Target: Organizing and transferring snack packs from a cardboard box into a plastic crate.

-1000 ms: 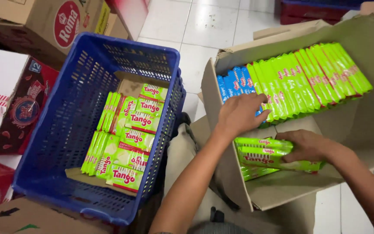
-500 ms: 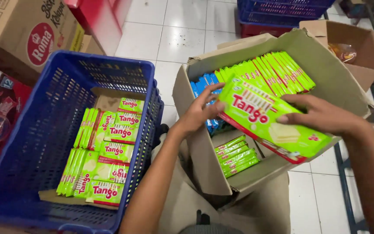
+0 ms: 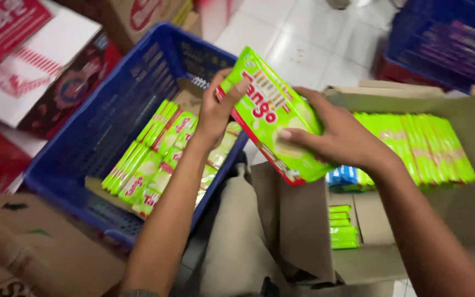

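Observation:
Both my hands hold a stack of green wafer packs (image 3: 265,110) in the air between the two containers. My left hand (image 3: 218,110) grips its left end and my right hand (image 3: 331,135) clasps its right side from above. Below and to the left stands a blue plastic crate (image 3: 111,121) with several green packs (image 3: 160,157) lying and standing inside. At the right, an open cardboard box (image 3: 468,214) holds a row of upright green packs (image 3: 413,146), a few blue ones (image 3: 343,176) and more green packs lower down (image 3: 343,228).
Red and white cartons (image 3: 23,71) crowd the left side, with brown cardboard (image 3: 34,247) at the bottom left. Another blue crate (image 3: 446,38) stands at the top right on the white tiled floor (image 3: 303,44).
Both hands lifted a stack of green packs out of the cardboard box and carried it left, over the edge of the blue crate. The view has shifted with them.

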